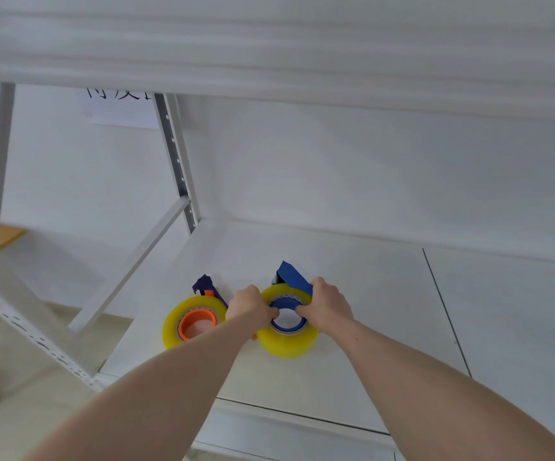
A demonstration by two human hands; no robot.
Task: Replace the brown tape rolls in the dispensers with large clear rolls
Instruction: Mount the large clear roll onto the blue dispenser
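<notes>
Both hands, left hand [251,307] and right hand [327,306], grip clear roll [286,341] | seating it squarely on blue dispenser [291,276] | orange one's roll [188,322] already on

A storeroom or packing area. White slotted-steel shelving [178,161] stands at eleven o'clock. A printed paper sign [120,108] hangs beside it.

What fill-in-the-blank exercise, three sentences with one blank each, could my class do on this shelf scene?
1. Both hands grip the roll on the ____ dispenser.
2. The left roll sits on an ____ hub.
3. The left hand and the right hand hold the right roll above a white ____.

Missing words: blue; orange; shelf
</notes>
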